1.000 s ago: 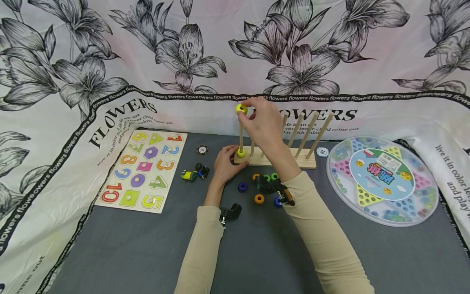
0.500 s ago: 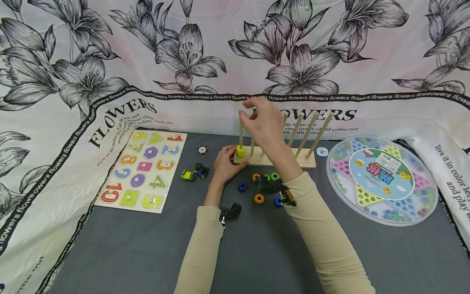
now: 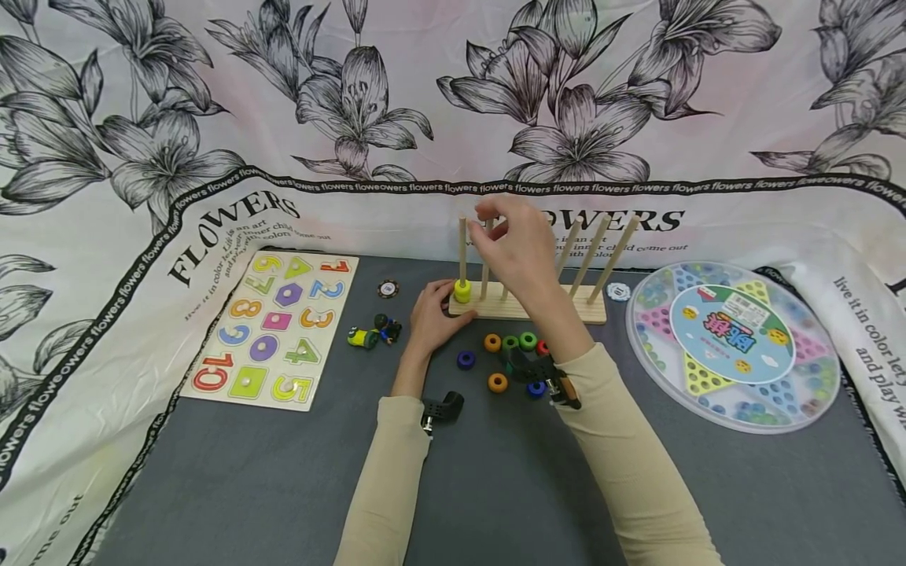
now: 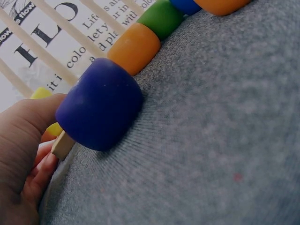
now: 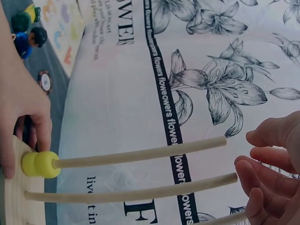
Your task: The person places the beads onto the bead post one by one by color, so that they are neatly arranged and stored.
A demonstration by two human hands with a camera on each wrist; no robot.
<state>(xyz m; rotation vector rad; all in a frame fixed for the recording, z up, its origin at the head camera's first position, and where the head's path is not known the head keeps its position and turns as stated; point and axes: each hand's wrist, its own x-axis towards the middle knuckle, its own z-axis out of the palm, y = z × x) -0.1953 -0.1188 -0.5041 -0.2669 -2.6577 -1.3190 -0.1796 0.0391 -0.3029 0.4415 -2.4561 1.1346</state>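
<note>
My left hand grips the left end of a wooden peg stand, its thumb on the front side. Two yellow beads are stacked at the foot of the leftmost peg, beside that hand. Up near the tops of the left pegs is my right hand, holding nothing; in the right wrist view its fingers and thumb stand apart. In front of the stand lie loose beads: dark blue, orange, green and red. The right wrist's camera mount partly covers some.
A number-and-shape board lies at the left. Two small toy figures and a dark chip sit between it and the stand. A light chip and a round Chinese checkers board are at the right. Floral cloth hangs behind.
My right hand let go of a yellow bead, which dropped down the leftmost peg onto the other yellow one. That hand then moved slightly right. The left hand stayed on the stand.
</note>
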